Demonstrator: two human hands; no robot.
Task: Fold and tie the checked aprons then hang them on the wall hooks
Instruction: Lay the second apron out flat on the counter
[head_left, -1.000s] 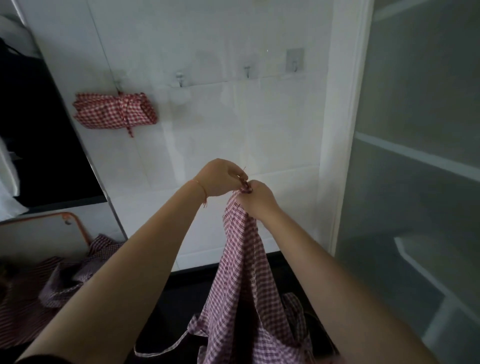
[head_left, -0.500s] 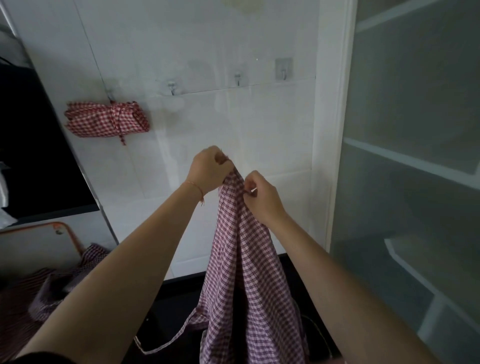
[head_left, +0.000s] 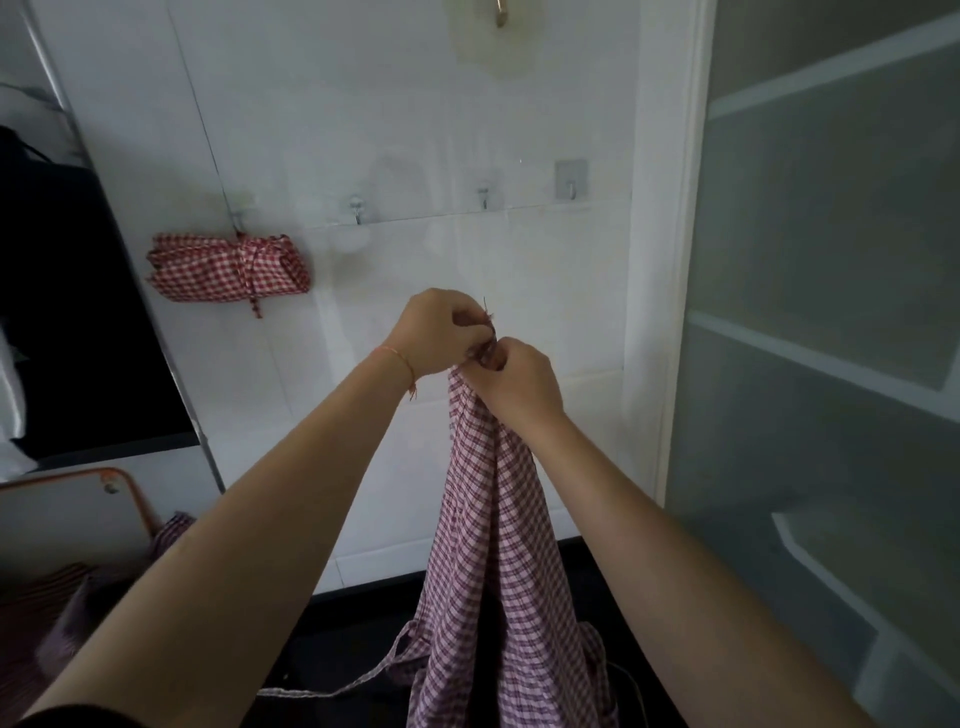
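Both hands up at chest height before the white tiled wall (head_left: 395, 130), knuckles nearly touching. Left hand (head_left: 439, 332) and right hand (head_left: 519, 379) each pinch the top edge of a pink-and-white checked apron (head_left: 493, 519), fingers curled round a small bunch of cloth. The rest hangs straight down in loose vertical folds; a tie strap (head_left: 363, 675) trails off lower left, over a dark surface I cannot identify.

One folded, tied apron bundle (head_left: 228, 267) hangs on the leftmost hook (head_left: 238, 218). Three free hooks along the same line: clear hook (head_left: 356, 208), second clear hook (head_left: 484, 195), grey square hook (head_left: 570, 182). More checked fabric (head_left: 104, 571) lies heaped lower left by an orange-framed rack (head_left: 130, 488).

Judgement: early stage for this apron — finding the corners or edge, no fold made yet.

Risks from here:
- Grip is small and on a bunched edge; if one pinch slips, the cloth drops and the edges must be found again.
- Hands so close together leave the cloth gathered; folding from this state would likely give a lopsided, bulky bundle.
- Trailing strap could snag below, or be stepped on, and tug the apron out of the fingers.
- Adhesive-looking hooks may not bear a hard pull when hanging.
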